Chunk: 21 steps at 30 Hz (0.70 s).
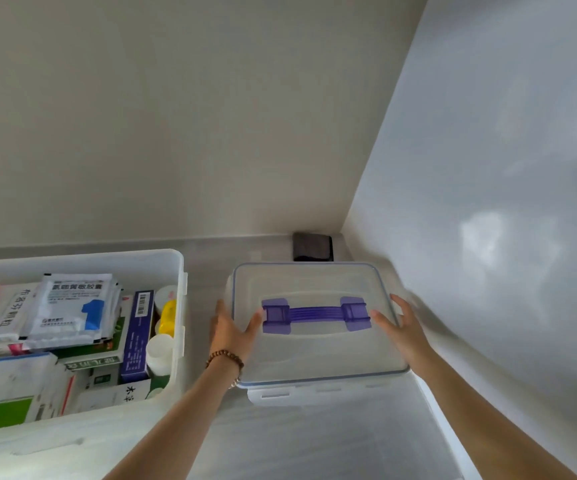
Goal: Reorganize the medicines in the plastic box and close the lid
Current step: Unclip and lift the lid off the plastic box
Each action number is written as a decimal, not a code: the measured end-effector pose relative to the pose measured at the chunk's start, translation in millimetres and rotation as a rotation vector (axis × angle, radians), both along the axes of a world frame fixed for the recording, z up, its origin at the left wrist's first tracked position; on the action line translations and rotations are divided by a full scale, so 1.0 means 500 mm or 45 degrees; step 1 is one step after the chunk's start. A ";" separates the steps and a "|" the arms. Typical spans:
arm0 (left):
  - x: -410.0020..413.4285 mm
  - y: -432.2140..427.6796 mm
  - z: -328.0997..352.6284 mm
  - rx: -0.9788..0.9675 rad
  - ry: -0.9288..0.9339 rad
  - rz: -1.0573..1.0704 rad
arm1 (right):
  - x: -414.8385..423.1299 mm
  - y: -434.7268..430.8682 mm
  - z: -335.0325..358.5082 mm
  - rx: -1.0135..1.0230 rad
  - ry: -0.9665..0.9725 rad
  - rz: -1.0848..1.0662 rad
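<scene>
- lid (315,351): translucent plastic, rectangular with rounded corners, blue seal line round the rim. Lies on the grey counter (280,438) just right of the plastic box (180,306), not on it.
- handle (316,312): translucent purple, ribbed bar between two square hinge blocks, lying flat in a recess in the middle of the lid.
- latch flap (273,394): white, slotted, sticks out along the lid's near edge.
- left hand (231,330): holds the lid's left edge. Thumb on top, touching the handle's left block; fingers nearly straight along the outside of the edge. Brown bead bracelet (224,358) on the wrist.
- right hand (401,327): holds the right edge, mirror of the left. Thumb on top near the handle's right block, fingers over the rim.
- plastic box: white, semi-opaque, rounded corners, open top, at left on the same counter. Packed full.
- contents: flat white foil sachet (72,306) with blue print lying on top, dark blue carton (138,337) standing on edge, yellow-capped bottle (168,317) and white round bottle (158,348) against the right wall, plus more cartons in white and green.
- dark square object (312,247) in the far corner behind the lid; can't tell what it is.
</scene>
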<state>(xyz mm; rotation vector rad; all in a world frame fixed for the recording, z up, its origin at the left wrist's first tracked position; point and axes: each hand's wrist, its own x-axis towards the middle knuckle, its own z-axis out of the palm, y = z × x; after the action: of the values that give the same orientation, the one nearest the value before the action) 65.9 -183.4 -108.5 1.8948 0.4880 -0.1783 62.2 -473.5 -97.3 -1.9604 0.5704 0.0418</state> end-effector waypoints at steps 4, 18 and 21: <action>0.017 -0.003 -0.080 0.189 0.100 0.048 | 0.031 -0.005 -0.089 -0.078 0.073 0.076; 0.014 -0.030 -0.190 0.682 0.022 0.131 | 0.044 -0.012 -0.205 -0.546 0.096 0.091; 0.013 -0.030 -0.191 0.686 0.057 0.053 | 0.042 -0.009 -0.198 -0.585 0.082 0.137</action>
<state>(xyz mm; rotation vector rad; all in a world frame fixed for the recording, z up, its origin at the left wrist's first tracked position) 72.5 -198.6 -203.9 2.4057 0.6527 -0.0635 83.1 -478.2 -196.3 -2.4438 0.5499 0.0443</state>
